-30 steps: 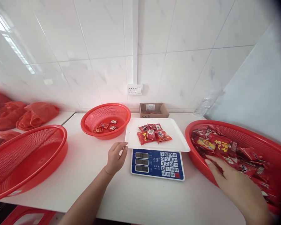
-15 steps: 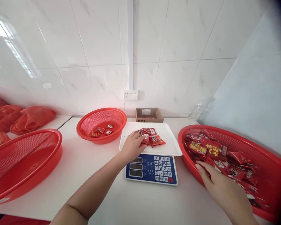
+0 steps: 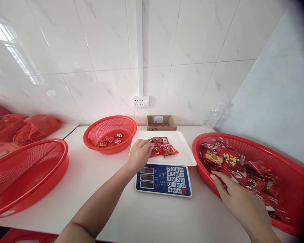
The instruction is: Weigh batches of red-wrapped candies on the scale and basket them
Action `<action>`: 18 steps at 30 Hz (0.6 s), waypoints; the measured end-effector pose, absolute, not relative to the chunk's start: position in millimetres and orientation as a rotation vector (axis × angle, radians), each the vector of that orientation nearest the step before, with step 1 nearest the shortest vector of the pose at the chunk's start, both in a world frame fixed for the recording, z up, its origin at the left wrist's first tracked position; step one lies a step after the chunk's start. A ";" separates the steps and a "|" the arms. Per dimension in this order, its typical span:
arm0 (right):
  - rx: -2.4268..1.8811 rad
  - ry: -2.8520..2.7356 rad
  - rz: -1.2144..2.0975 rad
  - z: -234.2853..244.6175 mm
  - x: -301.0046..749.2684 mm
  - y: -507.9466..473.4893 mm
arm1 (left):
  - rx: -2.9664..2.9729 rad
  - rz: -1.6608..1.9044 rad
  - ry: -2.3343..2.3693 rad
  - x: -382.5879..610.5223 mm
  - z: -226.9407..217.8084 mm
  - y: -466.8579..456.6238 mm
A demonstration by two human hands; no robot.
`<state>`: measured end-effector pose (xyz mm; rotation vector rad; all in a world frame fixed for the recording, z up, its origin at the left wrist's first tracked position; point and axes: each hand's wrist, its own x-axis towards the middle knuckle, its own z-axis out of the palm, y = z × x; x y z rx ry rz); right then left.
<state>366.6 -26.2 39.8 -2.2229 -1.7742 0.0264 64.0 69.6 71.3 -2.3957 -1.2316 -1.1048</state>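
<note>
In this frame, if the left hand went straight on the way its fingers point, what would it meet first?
Most likely the pile of small, shiny red packets on the white rectangular tray. The left hand may already touch them; depth is unclear there.

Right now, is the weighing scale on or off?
On: the weighing scale shows dark digits in all three display windows, though I cannot read the top figure surely.

Three red baskets, one scale with one white tray, one cardboard box, one socket plate and two hands show, with four packets visible in the middle basket.
</note>
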 end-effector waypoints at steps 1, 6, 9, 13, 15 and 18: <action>-2.214 -1.748 0.046 41.6 366.3 -26.4 | -2.376 -1.177 -1.243 61.9 76.2 61.6; -1.876 -1.514 0.138 49.1 356.0 -40.6 | -2.516 -1.458 -1.135 67.7 84.7 -1.9; -1.493 -1.698 0.696 48.5 334.5 -60.2 | -2.721 -1.392 -0.844 81.1 75.0 -40.6; -1.154 -1.949 1.413 45.8 300.1 -81.1 | -2.788 -1.464 -0.737 88.9 62.0 -62.3; -1.153 -1.959 1.495 45.9 288.7 -85.3 | -2.795 -1.489 -0.763 86.0 58.5 -62.5; -1.172 -1.955 1.504 49.5 277.8 -86.9 | -2.807 -1.489 -0.767 79.5 54.8 -61.3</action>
